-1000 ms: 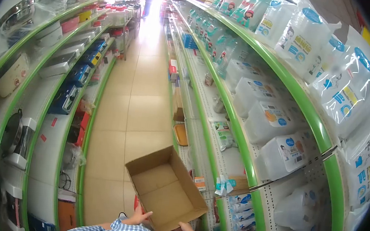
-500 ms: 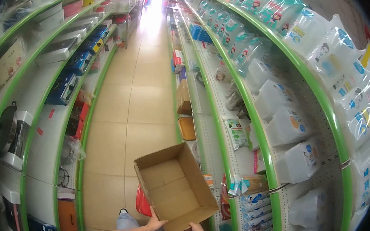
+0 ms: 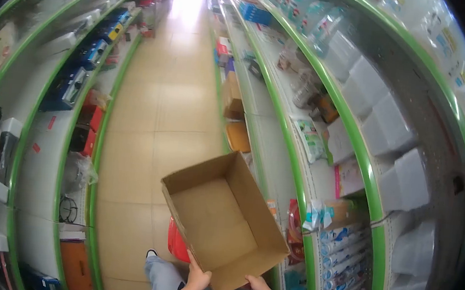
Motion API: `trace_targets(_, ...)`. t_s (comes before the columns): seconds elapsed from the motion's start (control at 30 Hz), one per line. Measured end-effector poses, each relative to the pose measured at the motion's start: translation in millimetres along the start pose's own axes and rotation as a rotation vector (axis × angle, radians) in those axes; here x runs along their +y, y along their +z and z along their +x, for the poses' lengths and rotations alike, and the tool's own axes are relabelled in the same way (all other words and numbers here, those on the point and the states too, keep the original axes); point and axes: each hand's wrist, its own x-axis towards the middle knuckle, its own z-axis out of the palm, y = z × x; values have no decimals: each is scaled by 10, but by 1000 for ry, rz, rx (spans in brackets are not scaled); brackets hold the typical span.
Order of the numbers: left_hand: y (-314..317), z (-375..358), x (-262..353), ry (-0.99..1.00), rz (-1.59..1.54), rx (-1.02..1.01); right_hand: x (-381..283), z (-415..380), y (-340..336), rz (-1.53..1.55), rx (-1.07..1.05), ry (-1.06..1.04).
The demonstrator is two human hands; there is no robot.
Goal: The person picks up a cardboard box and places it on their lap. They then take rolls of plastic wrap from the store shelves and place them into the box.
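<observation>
An open cardboard box, bare inside, is held tilted in front of my body above the aisle floor. My left hand grips its near left edge, fingers partly hidden by the wall. At the near right edge, my right hand has its fingers closed on the cardboard. Just beyond my left hand, a red object shows partly behind the box; its kind is hidden.
Tiled floor runs ahead between two green-edged shelf units. On the right shelves stand clear plastic containers, rolled packages and a brown carton. Blue boxes line the left shelf. My shoe is below.
My view has tipped downward and shifted, so the shelves appear moved. The box stays in both hands and appears slightly larger and nearer.
</observation>
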Motion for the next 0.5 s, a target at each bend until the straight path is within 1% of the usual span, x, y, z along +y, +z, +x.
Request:
trace_targets(0.03, 12, 4, 13, -2, 19, -5, -23, -42, 13, -18, -10, -19)
trace_targets(0.07, 29, 23, 3, -14, -18, -3, -145, -128, 35, -101, -13, -27)
trace_targets(0.1, 34, 39, -28, -29, -50, -9, -88, -100, 55, 18, -6, -60)
trace_targets(0.13, 48, 47, -80, -45, -78, -14, 92, 75, -38, -50, -40, -56)
trace_targets(0.17, 72, 73, -158, -11, -75, -15, -81, -97, 51, -5, -18, -40)
trace_targets(0.2, 100, 132, -242, 26, -75, -4, -119, -146, 74, 44, -31, -81)
trace_targets(0.23, 98, 139, -257, 60, -80, 17, -122, -135, 68, 69, -81, -83)
trace_targets(0.27, 102, 148, -258, 102, -102, 27, 74, 90, -12, 3, -131, -78)
trace_targets(0.3, 102, 150, -170, 143, -126, 39, -208, -222, 95, 30, -72, -99)
trace_targets(0.33, 82, 112, -151, 186, -147, 50, 208, 275, -2, 81, -149, -96)
trace_targets(0.37, 85, 154, -276, 231, -131, 60, 315, 412, 22, 143, -131, -203)
trace_targets(0.4, 129, 301, -470, 278, -116, 73, 232, 307, 80, 169, -40, -227)
trace_targets(0.43, 139, 392, -562, 329, -100, 91, 203, 373, 49, 82, -99, -206)
trace_targets(0.47, 144, 469, -658, 290, -89, 84, 229, 390, 48, 75, -66, -199)
trace_targets(0.5, 136, 519, -678, 248, -75, 80, 116, 254, 86, 68, -36, -190)
